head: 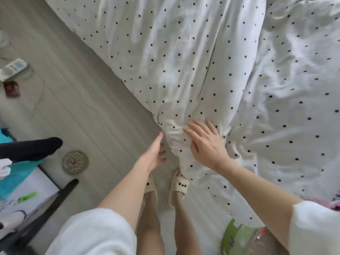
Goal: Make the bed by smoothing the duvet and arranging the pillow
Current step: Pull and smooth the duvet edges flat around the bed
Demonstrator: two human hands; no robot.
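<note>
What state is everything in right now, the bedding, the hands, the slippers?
duvet: wrinkled, its corner bunched and hanging over the bed edge
right hand: fingers spread, flat on the bunched corner
left hand: fingers straight, beside the corner, holding nothing
slippers: worn on both feet

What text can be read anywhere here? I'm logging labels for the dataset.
None can be read.
White box: faint print and a green mark, too blurred to read.
Remote: markings too blurred.
Green packet: pattern only, no legible words.
Duvet: dots, no text.
</note>
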